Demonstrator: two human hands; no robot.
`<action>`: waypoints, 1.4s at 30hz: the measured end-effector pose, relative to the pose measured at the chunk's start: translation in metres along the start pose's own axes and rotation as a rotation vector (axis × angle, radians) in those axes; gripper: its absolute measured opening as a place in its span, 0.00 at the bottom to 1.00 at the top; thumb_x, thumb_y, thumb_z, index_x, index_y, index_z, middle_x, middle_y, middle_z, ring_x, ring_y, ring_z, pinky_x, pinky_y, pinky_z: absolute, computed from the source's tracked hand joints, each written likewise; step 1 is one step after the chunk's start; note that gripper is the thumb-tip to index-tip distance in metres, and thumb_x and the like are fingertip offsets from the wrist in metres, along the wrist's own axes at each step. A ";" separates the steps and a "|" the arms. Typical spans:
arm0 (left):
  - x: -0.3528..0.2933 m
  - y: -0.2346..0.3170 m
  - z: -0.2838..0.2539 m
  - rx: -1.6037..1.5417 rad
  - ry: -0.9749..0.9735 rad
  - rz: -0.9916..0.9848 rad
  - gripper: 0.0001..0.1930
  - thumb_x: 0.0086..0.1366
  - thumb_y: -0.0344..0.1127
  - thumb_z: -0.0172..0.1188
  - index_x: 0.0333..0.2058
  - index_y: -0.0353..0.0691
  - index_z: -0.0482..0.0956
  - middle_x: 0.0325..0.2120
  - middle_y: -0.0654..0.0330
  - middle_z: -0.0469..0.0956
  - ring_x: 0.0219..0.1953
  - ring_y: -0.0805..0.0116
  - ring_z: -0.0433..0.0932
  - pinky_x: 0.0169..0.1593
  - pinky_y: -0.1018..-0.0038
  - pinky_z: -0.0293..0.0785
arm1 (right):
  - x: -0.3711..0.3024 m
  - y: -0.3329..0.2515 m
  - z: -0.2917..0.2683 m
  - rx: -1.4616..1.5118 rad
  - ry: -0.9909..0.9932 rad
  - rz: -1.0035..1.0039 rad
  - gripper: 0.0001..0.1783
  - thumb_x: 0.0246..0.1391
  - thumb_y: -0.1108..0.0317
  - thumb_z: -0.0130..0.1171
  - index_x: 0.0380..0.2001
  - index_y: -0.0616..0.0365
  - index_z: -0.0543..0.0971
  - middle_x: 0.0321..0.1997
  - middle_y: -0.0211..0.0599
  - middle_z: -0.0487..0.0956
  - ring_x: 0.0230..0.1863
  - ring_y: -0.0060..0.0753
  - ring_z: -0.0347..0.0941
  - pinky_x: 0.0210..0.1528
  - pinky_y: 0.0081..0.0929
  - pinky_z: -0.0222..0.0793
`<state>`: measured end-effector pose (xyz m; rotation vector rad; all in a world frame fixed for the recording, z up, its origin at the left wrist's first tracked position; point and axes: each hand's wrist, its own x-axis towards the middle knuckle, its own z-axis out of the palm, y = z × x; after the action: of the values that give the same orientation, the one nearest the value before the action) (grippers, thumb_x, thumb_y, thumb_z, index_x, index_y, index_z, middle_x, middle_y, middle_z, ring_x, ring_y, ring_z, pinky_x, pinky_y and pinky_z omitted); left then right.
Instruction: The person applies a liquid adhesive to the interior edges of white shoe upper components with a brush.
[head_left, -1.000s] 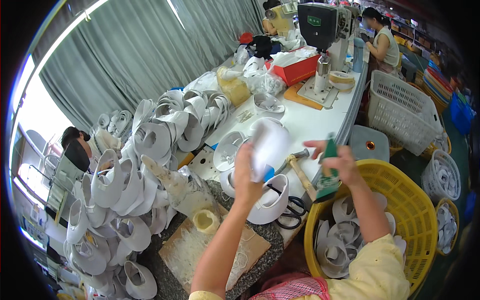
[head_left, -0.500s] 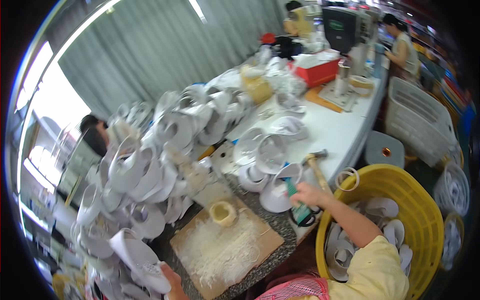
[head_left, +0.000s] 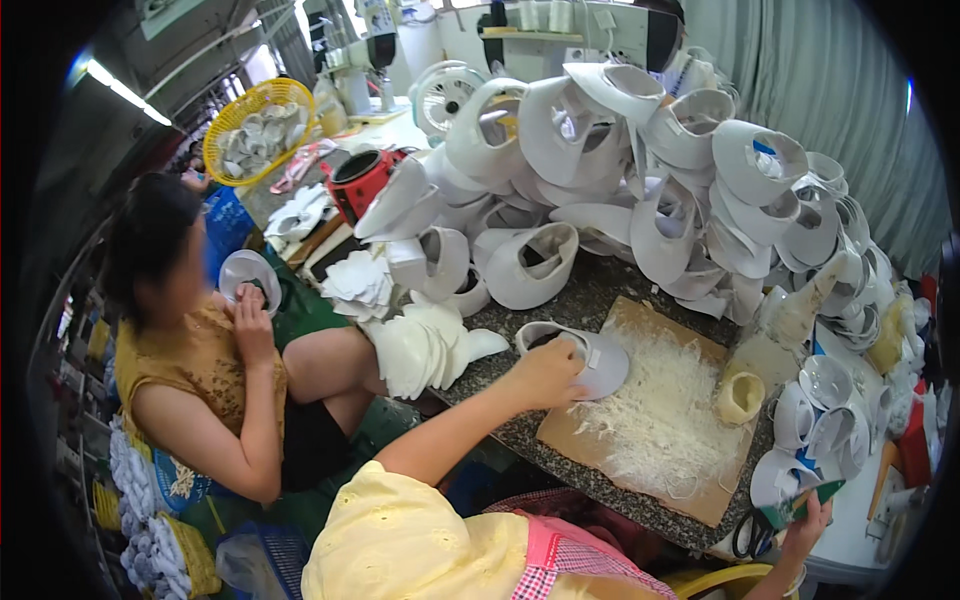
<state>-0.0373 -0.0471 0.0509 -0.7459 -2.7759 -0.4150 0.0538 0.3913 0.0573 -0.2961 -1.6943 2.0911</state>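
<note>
My left hand is closed on a white visor-like piece with a curved brim and an open band. The piece rests at the left edge of a powder-covered brown board. At the lower right, my right hand has its fingers round a flat green thing whose kind I cannot make out. Black scissors handles lie beside it. Several more white visor-like pieces lie just beyond that hand. A yellowish crusted bowl stands on the board's right side.
A large heap of white visor-like pieces spans the table's back. Stacked white flat pieces lie by the left edge. A seated person at the left holds a white round piece. Behind are a red pot, a fan and a yellow basket.
The view has swung left, bringing the seated person into sight. My left hand still holds a white piece, now beside the board. My right hand stays at the green thing.
</note>
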 end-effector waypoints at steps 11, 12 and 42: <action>0.021 0.009 -0.034 -0.510 0.146 -0.276 0.13 0.44 0.26 0.54 0.32 0.37 0.72 0.25 0.55 0.71 0.27 0.58 0.70 0.30 0.71 0.67 | 0.034 -0.004 0.130 -0.560 -0.106 -0.467 0.07 0.39 0.79 0.53 0.27 0.63 0.72 0.21 0.26 0.70 0.19 0.11 0.60 0.20 0.09 0.53; 0.015 0.013 -0.025 -0.275 0.228 -0.184 0.14 0.44 0.26 0.54 0.34 0.37 0.71 0.24 0.55 0.71 0.27 0.59 0.70 0.31 0.70 0.66 | 0.037 0.000 0.136 -0.602 -0.062 -0.483 0.07 0.38 0.78 0.54 0.26 0.62 0.73 0.19 0.26 0.71 0.16 0.11 0.59 0.17 0.10 0.51; 0.005 0.026 0.008 -0.176 -0.197 0.136 0.09 0.41 0.31 0.56 0.26 0.40 0.71 0.27 0.58 0.65 0.34 0.61 0.66 0.34 0.71 0.65 | 0.011 0.057 0.216 -0.256 -0.717 -0.096 0.09 0.39 0.80 0.54 0.29 0.61 0.74 0.28 0.33 0.75 0.27 0.19 0.70 0.28 0.15 0.65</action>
<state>-0.0290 -0.0203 0.0503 -1.0632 -2.8713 -0.5947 -0.0587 0.1977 0.0530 0.5206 -2.3161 2.0328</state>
